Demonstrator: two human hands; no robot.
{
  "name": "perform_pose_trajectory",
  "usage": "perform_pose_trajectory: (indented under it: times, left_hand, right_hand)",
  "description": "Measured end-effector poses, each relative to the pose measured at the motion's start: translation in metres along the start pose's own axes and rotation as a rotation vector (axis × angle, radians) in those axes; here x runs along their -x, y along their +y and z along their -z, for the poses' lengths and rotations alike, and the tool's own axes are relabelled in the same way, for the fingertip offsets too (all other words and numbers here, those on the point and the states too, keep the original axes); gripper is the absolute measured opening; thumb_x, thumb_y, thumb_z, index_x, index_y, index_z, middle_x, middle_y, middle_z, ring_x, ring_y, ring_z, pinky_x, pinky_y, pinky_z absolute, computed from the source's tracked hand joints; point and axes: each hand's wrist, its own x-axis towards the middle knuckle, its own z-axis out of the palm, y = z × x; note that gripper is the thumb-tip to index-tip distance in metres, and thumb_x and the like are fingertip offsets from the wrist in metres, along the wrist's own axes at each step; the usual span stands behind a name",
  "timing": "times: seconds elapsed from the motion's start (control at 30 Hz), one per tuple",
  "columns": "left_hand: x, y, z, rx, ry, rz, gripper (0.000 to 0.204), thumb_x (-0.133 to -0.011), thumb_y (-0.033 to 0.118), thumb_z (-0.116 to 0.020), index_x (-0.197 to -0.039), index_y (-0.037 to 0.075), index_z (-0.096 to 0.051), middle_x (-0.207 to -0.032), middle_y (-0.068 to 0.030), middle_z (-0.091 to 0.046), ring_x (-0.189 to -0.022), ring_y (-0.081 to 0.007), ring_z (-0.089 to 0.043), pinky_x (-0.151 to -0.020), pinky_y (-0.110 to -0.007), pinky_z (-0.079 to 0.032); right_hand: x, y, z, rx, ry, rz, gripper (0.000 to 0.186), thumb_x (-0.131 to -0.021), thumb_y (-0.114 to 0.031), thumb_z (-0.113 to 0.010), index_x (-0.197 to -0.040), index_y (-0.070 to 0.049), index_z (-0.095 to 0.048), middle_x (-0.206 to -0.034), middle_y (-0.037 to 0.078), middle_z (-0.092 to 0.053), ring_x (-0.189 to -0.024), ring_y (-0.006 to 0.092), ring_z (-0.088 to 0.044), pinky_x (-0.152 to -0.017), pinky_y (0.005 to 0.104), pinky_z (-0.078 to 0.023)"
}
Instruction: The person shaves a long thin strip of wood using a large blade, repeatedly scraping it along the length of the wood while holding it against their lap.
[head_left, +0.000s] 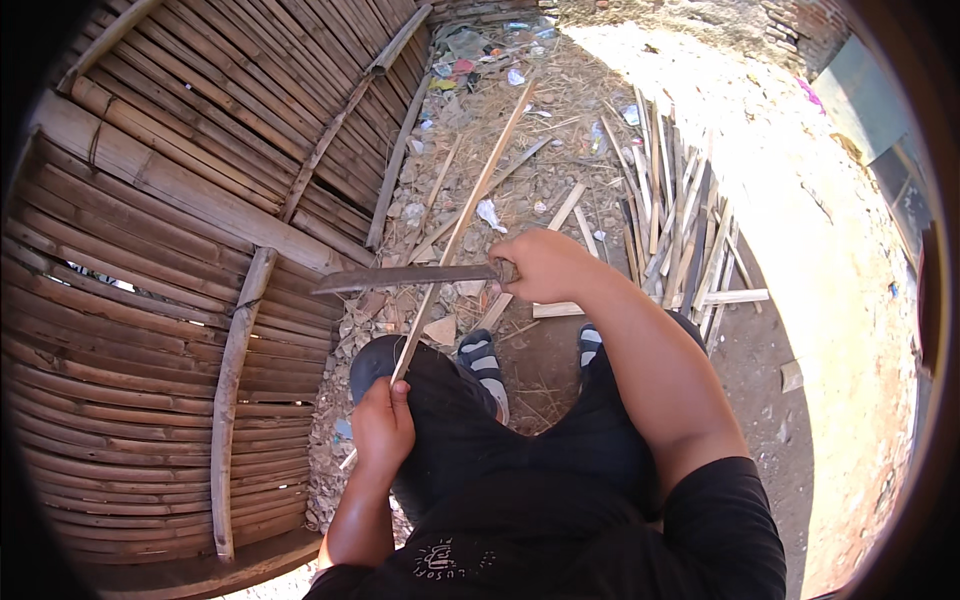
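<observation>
My left hand (385,425) is closed around the lower part of a long, pale bamboo strip (473,200), which slants up and away over my left thigh toward the top middle of the view. My right hand (545,265) grips the handle of a long, dark, worn machete (380,280) whose blade lies horizontally across the strip, pointing left; whether it touches the strip I cannot tell. Both my knees are bent, with my striped footwear (480,360) on the dirt beyond them.
A slatted bamboo wall (150,380) fills the left side. Loose strips are piled (680,230) at the right on dirt strewn with stones (440,330) and litter. Sunlit ground (820,430) runs along the right, beside grey panels (845,90); a brick wall (800,30) stands at the back.
</observation>
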Motion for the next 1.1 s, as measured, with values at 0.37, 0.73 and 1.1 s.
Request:
perform_pose_trajectory:
  times: [0.37, 0.73, 1.1]
  left_hand:
    - [-0.003, -0.003, -0.004, -0.093, -0.034, 0.022, 0.029, -0.107, 0.029, -0.054, -0.096, 0.004, -0.065, -0.082, -0.0230, -0.068, -0.077, -0.0477, -0.066, -0.067, -0.056, -0.050]
    - [-0.003, 0.000, -0.001, -0.045, -0.036, 0.018, 0.028, -0.107, 0.029, -0.054, -0.098, 0.004, -0.065, -0.082, -0.0236, -0.068, -0.078, -0.0482, -0.066, -0.068, -0.056, -0.050]
    - [-0.003, -0.004, 0.002, 0.023, -0.014, -0.038, 0.031, -0.108, 0.028, -0.053, -0.096, 0.003, -0.067, -0.080, -0.0235, -0.068, -0.077, -0.0474, -0.066, -0.067, -0.054, -0.049]
  right_hand:
    - [0.003, -0.023, -0.019, 0.129, -0.059, 0.145, 0.033, -0.084, -0.032, -0.078, -0.106, -0.008, -0.071, -0.088, 0.019, -0.072, -0.089, 0.0413, -0.071, -0.078, 0.0528, -0.055]
    - [0.010, 0.013, 0.007, -0.017, 0.058, -0.081, 0.034, -0.083, -0.032, -0.079, -0.108, -0.010, -0.073, -0.092, 0.019, -0.074, -0.093, 0.0416, -0.071, -0.083, 0.0527, -0.056]
    - [0.007, 0.040, 0.026, -0.166, 0.203, -0.186, 0.039, -0.084, -0.037, -0.080, -0.108, -0.006, -0.073, -0.096, 0.022, -0.073, -0.099, 0.0422, -0.070, -0.088, 0.0510, -0.055]
